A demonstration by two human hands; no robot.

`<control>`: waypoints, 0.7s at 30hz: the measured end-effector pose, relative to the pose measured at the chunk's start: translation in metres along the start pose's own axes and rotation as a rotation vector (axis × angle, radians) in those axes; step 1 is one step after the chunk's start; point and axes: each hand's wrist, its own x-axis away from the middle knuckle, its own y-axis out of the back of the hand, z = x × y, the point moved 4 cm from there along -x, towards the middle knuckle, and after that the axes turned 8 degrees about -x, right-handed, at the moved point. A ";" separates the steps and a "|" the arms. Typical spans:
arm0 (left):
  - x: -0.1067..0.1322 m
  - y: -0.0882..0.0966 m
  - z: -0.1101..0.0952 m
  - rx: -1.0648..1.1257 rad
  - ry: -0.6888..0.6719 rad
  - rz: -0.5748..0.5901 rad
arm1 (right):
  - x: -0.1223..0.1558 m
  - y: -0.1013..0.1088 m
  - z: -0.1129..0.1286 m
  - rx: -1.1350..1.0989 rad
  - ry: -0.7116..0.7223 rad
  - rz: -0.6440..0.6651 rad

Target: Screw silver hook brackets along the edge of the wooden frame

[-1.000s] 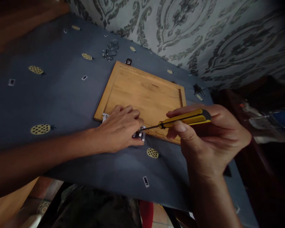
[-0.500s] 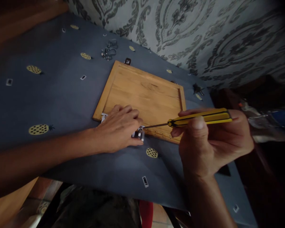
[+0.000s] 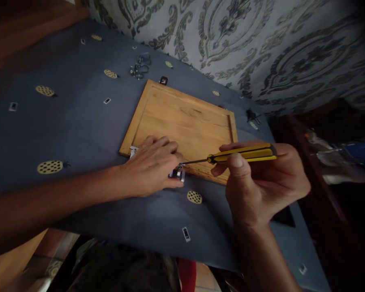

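A framed wooden panel [image 3: 182, 121], like a small cabinet door, lies on the table. My left hand [image 3: 153, 164] rests over its near edge, fingers bent on the wood and thumb below, gripping a shiny metal hinge [image 3: 179, 174]. Part of this hinge is hidden under the fingers. Left of the hand, a second metal piece [image 3: 134, 151] shows at the panel's near left corner. My right hand [image 3: 264, 182] is closed around the yellow and black handle of a screwdriver [image 3: 241, 155]. Its shaft points left, with the tip at the hinge by my left fingers.
The table has a blue cloth [image 3: 79, 134] with pineapple prints. Dark metal pieces [image 3: 140, 67] lie behind the panel, a black item [image 3: 163, 80] touches its far edge, and another black object [image 3: 253, 116] lies far right. A patterned wall covering [image 3: 231, 40] borders the back.
My right hand and the screwdriver have shifted left, and the handle sits nearer the hinge. My left hand, the hinge and the panel look nearly unchanged.
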 end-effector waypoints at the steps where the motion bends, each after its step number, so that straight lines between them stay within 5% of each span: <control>1: 0.000 0.000 0.000 -0.002 0.000 -0.003 | 0.000 0.000 0.001 0.009 0.005 0.004; 6: 0.000 0.001 0.000 0.007 -0.014 -0.001 | -0.006 0.001 0.007 0.047 -0.017 0.105; 12: 0.000 0.000 0.001 0.018 -0.007 -0.007 | -0.018 0.002 0.014 0.077 -0.110 0.398; 21: 0.000 0.000 0.000 0.006 -0.007 0.007 | -0.012 0.000 0.005 0.128 0.008 0.176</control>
